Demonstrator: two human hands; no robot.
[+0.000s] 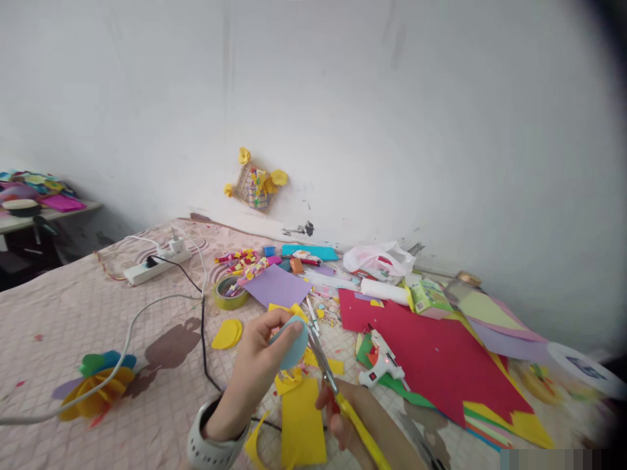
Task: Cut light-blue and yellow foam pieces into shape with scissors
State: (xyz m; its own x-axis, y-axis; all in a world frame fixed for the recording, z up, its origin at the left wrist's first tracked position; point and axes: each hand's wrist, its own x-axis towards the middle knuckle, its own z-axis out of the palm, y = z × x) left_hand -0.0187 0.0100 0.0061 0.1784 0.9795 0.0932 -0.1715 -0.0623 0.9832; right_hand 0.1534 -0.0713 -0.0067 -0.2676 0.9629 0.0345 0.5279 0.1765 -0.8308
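Two bare hands meet over a table spread with a pale, quilt-patterned tablecloth, marked here and there with small stains. The left hand, a pale watch strapped at its wrist, has its thumb and fingers closed in a pinch on a rounded light blue paper piece, held up above the cloth. The right hand is curled around the yellow-handled scissors, whose blades point away from the person, alongside the piece's right edge; whether they touch it I cannot tell. Below lies a yellow paper strip, with yellow petal shapes farther left.

At the left of the cloth, a multicoloured paper flower sits near a grey cable, and a white power strip with plugs in it lies behind. Toward the wall are a roll of tape, a purple sheet and a crumpled plastic bag. A large red sheet covers much of the right side, a white glue gun by its left edge.

The plain, scuffed white wall bears a small woven hanging trimmed with yellow flowers. A second table at far left holds coloured materials.
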